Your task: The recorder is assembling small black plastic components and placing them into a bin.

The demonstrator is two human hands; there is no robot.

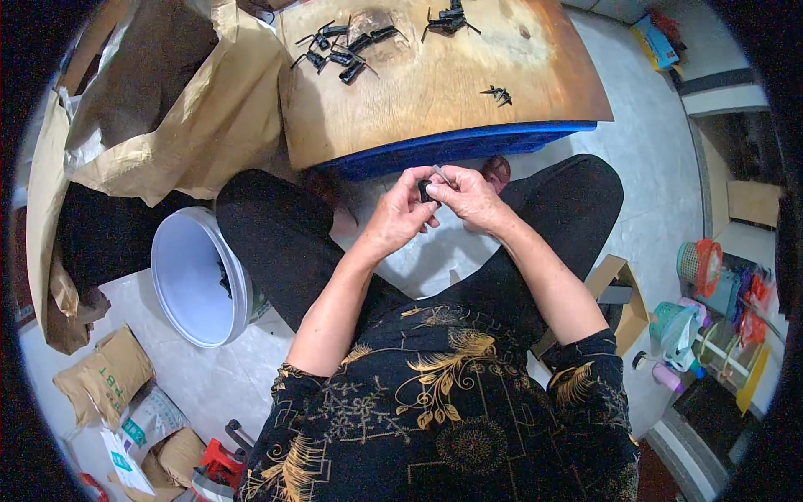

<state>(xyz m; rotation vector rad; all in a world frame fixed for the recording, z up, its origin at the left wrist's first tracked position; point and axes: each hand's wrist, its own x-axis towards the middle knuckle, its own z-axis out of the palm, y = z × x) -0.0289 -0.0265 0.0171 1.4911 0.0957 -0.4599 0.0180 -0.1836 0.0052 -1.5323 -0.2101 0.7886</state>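
My left hand [400, 214] and my right hand [470, 199] meet above my lap, just in front of the board's near edge. Pinched in my left fingers is a small black part [426, 192], mostly covered by them. My right fingers close on a short, thin grey rod [443, 175] beside it; whether the two pieces touch, I cannot tell. Ahead lies a wooden board [452, 92]. Several black parts with thin rods [341, 55] are scattered at its left, more black parts [449, 18] at the far middle, and a few small dark pointed pieces [499, 95] at the right.
Under the board is a blue crate [468, 140]. A large brown paper sack [226, 109] stands open at the left. A white bucket [180, 276] with black pieces inside is beside my left knee. A cardboard box [633, 309] and a cluttered rack [719, 351] are at the right.
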